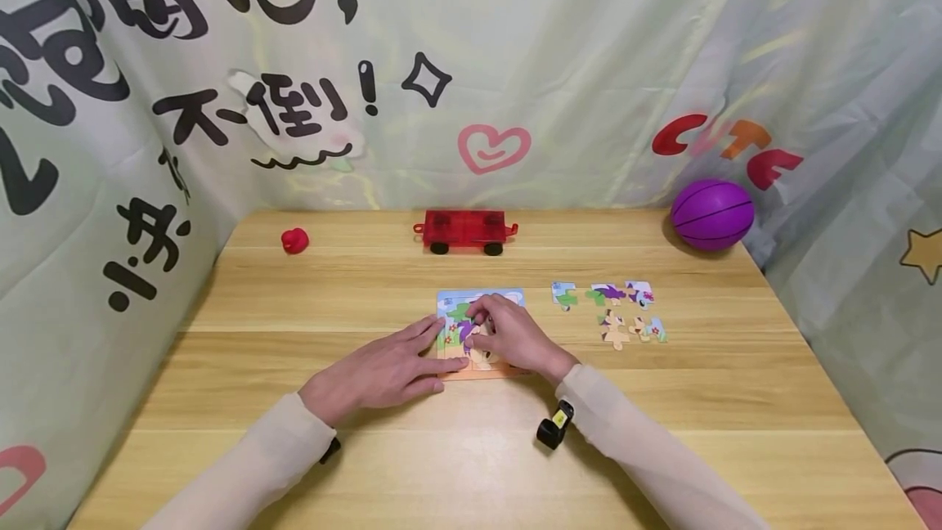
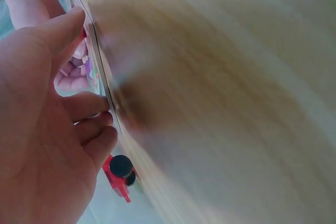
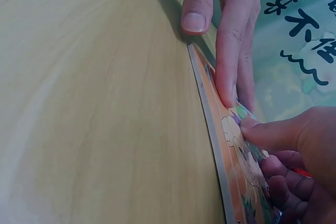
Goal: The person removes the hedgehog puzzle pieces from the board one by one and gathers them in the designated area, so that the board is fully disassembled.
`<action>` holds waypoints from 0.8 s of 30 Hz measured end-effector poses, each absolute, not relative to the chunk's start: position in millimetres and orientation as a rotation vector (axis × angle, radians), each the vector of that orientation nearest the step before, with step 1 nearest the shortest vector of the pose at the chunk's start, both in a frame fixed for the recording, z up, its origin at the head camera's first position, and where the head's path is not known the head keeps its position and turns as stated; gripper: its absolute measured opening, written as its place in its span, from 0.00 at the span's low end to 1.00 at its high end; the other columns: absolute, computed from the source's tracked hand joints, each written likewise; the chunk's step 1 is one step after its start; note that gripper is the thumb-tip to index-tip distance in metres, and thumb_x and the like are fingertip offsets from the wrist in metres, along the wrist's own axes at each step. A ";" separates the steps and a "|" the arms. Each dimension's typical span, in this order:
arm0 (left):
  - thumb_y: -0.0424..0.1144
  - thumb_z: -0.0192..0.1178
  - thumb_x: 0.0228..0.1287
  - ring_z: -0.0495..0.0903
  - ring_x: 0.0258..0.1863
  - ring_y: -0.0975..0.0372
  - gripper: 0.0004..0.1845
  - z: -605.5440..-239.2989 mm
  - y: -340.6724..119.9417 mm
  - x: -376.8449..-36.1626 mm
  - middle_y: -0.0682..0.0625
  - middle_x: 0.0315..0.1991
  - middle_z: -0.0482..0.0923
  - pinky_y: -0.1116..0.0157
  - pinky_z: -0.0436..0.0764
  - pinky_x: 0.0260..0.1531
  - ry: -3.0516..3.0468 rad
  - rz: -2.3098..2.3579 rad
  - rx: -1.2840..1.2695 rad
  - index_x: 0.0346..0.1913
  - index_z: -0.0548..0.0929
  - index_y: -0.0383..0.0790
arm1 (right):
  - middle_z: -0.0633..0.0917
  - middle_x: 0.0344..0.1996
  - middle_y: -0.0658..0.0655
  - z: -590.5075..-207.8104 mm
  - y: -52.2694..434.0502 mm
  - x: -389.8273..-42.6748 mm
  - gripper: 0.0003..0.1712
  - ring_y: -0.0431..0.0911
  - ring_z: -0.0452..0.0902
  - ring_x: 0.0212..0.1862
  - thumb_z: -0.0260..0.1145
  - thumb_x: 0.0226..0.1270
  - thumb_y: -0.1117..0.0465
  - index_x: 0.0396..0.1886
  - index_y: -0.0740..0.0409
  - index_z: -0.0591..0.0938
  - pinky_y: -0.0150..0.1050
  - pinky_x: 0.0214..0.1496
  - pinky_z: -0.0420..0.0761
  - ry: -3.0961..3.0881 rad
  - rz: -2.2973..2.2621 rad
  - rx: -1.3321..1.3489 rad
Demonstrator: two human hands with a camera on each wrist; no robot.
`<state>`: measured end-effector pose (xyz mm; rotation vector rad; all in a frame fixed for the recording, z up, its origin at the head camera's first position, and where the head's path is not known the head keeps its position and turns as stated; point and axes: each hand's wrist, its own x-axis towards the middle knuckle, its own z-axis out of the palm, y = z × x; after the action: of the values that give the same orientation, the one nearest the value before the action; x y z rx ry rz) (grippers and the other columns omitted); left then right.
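Observation:
A jigsaw puzzle board [image 1: 482,376] with an orange lower border and a blue upper border lies flat on the table, partly filled with pieces. My left hand [image 1: 379,370] rests on its left side, fingers extended, fingertips on the frame and lower pieces. Over the middle of the board, my right hand [image 1: 511,335] has its fingers curled, with thumb and forefinger pinching at a purple puzzle piece [image 1: 464,329]. The right wrist view shows the right thumb [image 3: 262,132] down on the picture; the hand hides much of the board's right half.
Several loose puzzle pieces [image 1: 613,329] lie right of the board. Behind it stands a red toy wagon [image 1: 465,229] with black wheels. A small red object [image 1: 295,240] sits at the back left, a purple ball [image 1: 712,215] at the back right. A printed curtain [image 1: 589,64] surrounds the table.

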<state>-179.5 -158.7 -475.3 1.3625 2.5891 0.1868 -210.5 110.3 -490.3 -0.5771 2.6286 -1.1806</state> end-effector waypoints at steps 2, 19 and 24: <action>0.56 0.52 0.87 0.54 0.88 0.40 0.27 -474.5 -158.3 -180.2 0.33 0.87 0.53 0.46 0.71 0.80 2.581 0.195 1.360 0.83 0.70 0.64 | 0.83 0.43 0.53 -490.0 110.0 -210.8 0.20 0.43 0.74 0.40 0.80 0.69 0.62 0.56 0.58 0.83 0.34 0.42 0.76 2.613 -1.199 -0.591; 0.55 0.51 0.88 0.56 0.87 0.40 0.28 -475.9 -158.2 -180.4 0.32 0.87 0.51 0.46 0.76 0.76 2.555 0.219 1.336 0.84 0.67 0.64 | 0.87 0.39 0.53 -493.3 113.0 -210.9 0.11 0.42 0.77 0.36 0.68 0.80 0.65 0.57 0.58 0.80 0.32 0.40 0.77 2.499 -1.321 -0.648; 0.57 0.49 0.88 0.55 0.87 0.42 0.28 -476.7 -160.6 -183.0 0.35 0.88 0.51 0.47 0.75 0.77 2.560 0.224 1.304 0.85 0.66 0.63 | 0.85 0.38 0.52 -493.3 112.0 -212.4 0.11 0.43 0.77 0.37 0.69 0.80 0.65 0.56 0.57 0.80 0.33 0.40 0.78 2.513 -1.310 -0.639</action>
<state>-183.0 -160.6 -476.7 1.3036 2.5596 0.2239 -212.4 112.0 -493.3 -0.6386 2.5127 -1.3096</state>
